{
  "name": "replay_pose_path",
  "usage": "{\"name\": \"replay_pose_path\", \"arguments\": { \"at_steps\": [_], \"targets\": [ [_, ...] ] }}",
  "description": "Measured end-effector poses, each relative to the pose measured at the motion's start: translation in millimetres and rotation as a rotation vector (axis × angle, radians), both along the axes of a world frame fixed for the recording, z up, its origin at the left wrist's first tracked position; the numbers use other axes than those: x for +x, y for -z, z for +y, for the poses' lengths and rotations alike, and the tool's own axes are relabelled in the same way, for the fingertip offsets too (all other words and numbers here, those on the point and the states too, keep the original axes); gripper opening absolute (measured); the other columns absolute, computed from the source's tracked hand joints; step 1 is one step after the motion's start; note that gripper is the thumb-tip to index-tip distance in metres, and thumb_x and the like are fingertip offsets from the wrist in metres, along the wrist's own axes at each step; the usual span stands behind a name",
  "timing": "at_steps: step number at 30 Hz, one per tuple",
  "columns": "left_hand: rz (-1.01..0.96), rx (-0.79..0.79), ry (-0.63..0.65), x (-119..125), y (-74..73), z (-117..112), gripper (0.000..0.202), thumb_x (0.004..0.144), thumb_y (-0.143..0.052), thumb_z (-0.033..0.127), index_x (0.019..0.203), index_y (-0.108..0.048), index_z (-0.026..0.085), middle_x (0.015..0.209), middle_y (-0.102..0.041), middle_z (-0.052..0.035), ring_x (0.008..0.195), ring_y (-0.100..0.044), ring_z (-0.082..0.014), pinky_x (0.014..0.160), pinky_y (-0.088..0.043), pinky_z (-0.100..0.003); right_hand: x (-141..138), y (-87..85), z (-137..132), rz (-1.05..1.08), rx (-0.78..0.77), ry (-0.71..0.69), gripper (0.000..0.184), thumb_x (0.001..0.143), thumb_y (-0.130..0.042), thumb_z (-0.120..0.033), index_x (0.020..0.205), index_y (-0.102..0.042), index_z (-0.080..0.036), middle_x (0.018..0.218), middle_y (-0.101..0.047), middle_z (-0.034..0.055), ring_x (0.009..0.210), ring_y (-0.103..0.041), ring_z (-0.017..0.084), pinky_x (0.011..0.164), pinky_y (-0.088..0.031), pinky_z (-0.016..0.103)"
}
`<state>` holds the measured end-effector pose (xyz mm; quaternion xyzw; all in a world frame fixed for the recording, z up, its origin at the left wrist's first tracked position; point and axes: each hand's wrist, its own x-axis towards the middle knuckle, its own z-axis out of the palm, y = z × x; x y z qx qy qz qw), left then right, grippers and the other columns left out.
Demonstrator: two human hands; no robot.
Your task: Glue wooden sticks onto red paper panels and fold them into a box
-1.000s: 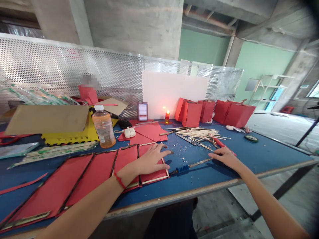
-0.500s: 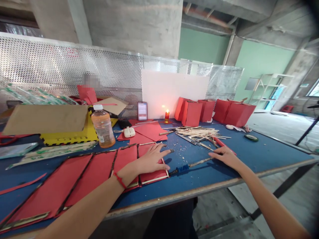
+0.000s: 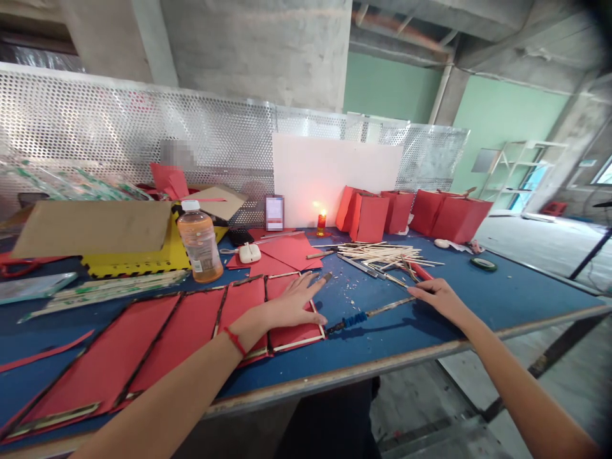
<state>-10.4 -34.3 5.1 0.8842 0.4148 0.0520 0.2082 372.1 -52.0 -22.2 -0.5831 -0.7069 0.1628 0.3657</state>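
Note:
My left hand [image 3: 294,306] lies with fingers spread on the end of a long red paper panel [image 3: 157,325]. Pale and dark-stained thin sticks edge and divide this panel. My right hand [image 3: 437,298] pinches the far end of a thin wooden stick [image 3: 388,306]. A blue wrapping [image 3: 355,319] binds the stick's lower part. Its dark tip [image 3: 333,329] is at the panel's right corner; whether it touches cannot be made out. A shadow falls under the stick on the blue table.
Loose wooden sticks [image 3: 382,256] lie behind my hands, near a burning candle [image 3: 322,223]. Red paper boxes [image 3: 370,217] stand at the back right. A drink bottle [image 3: 198,245], an earbud case [image 3: 249,254] and a phone [image 3: 275,213] are further left. The table edge [image 3: 363,371] runs close to me.
My right hand has risen slightly and shifted right, lifting the upper part of the stick. My left hand stays on the panel, and the view has shifted a little.

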Motion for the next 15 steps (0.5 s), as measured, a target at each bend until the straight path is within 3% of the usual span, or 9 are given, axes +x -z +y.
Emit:
{"name": "replay_pose_path", "arguments": {
  "at_steps": [4,7,11,15],
  "targets": [
    [-0.035,0.006,0.006,-1,3.2,2,0.113,0.074,-0.056,0.075,0.156,-0.001,0.022,0.163,0.004,-0.0141,0.149,0.006,-0.0364,0.119,-0.011,-0.056,8,2.1,1,0.298,0.158,0.159,0.057,0.069,-0.059,-0.072,0.047,-0.052,-0.019,0.044,-0.042,-0.0002,0.045,-0.037,0.012,0.046,-0.029,0.028],
    [-0.055,0.012,-0.005,-2,7.2,5,0.117,0.072,-0.058,0.075,0.156,0.0,0.018,0.163,0.003,-0.0144,0.149,0.004,-0.0352,0.12,-0.011,-0.053,12,2.3,2,0.4,0.284,0.325,0.059,0.07,-0.059,-0.073,0.044,-0.048,-0.02,0.042,-0.041,-0.0003,0.043,-0.037,0.012,0.044,-0.029,0.028],
    [-0.074,0.048,-0.003,-3,12.7,8,0.116,0.072,-0.06,0.073,0.156,-0.003,0.017,0.163,0.0,-0.0157,0.149,0.001,-0.0358,0.12,-0.013,-0.054,11,1.6,4,0.174,0.307,0.368,0.061,0.076,-0.05,-0.072,0.047,-0.055,-0.019,0.043,-0.043,0.0,0.046,-0.041,0.014,0.046,-0.03,0.028],
    [-0.096,0.106,0.017,-4,18.0,13,0.113,0.073,-0.061,0.072,0.156,-0.005,0.02,0.162,-0.003,-0.0165,0.149,-0.001,-0.0366,0.119,-0.016,-0.054,7,7.4,10,-0.122,0.28,0.368,0.064,0.081,-0.04,-0.071,0.066,-0.071,-0.018,0.052,-0.058,0.0037,0.054,-0.055,0.02,0.051,-0.035,0.028]
  ]
}}
